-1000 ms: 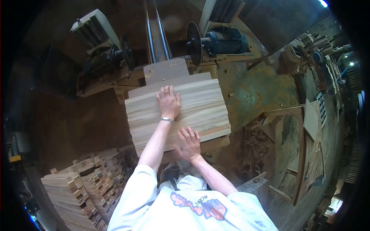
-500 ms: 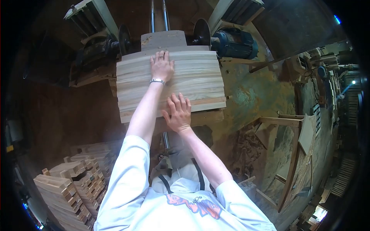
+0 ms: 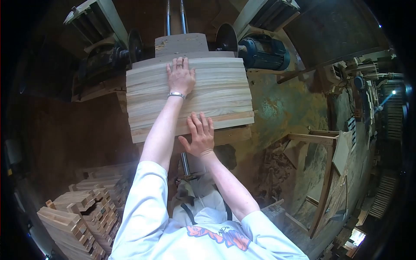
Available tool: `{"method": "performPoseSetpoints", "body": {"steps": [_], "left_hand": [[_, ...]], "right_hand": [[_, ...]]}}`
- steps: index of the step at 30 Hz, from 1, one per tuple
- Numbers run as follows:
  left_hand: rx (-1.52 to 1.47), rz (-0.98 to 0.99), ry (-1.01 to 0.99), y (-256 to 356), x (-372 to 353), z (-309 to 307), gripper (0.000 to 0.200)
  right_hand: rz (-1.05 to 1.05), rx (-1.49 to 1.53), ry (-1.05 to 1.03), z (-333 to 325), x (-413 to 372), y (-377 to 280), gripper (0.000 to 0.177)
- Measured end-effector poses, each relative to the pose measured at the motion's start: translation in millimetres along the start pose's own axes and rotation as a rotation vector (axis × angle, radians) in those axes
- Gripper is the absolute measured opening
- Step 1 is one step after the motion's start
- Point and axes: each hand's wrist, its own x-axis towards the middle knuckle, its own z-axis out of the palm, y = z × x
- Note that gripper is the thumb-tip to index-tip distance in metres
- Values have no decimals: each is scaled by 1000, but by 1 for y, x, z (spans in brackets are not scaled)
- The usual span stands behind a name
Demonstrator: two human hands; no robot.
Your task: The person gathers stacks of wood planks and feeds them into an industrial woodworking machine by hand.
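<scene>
A row of pale wooden boards [image 3: 225,80] lies side by side on a sliding carriage [image 3: 182,42]. My left hand [image 3: 181,79], with a ring and a metal wristband, rests palm down on the far boards, fingers spread toward the far edge. My right hand [image 3: 201,135] is at the near edge, its fingertips over the nearest boards and its thumb stretched out to the left. Both hands are open and grip nothing. The palms' undersides are hidden.
Circular saw blades stand beyond the boards at left [image 3: 135,45] and right [image 3: 226,37], the right one beside a blue motor [image 3: 265,51]. Two metal rails [image 3: 183,17] run under the carriage. Stacked wood pieces [image 3: 78,216] are lower left; a wooden frame [image 3: 331,173] is at right.
My right hand has slid slightly back toward me. My left hand stays on the far boards. A small piece that stuck out at the boards' right end no longer shows.
</scene>
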Motion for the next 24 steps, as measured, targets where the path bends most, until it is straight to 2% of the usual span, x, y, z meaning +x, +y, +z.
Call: {"method": "performPoseSetpoints", "body": {"steps": [8, 14, 20, 24], "left_hand": [[30, -32, -72, -8, 58, 7, 55], [6, -39, -8, -16, 91, 20, 53], [10, -85, -117, -20, 120, 20, 52], [-3, -77, -100, -26, 136, 27, 56]], "right_hand": [[-10, 22, 55, 16, 54, 13, 68], [-17, 14, 54, 28, 86, 22, 68], [-29, 0, 56, 37, 112, 29, 68], [-55, -66, 52, 46, 128, 34, 70]]}}
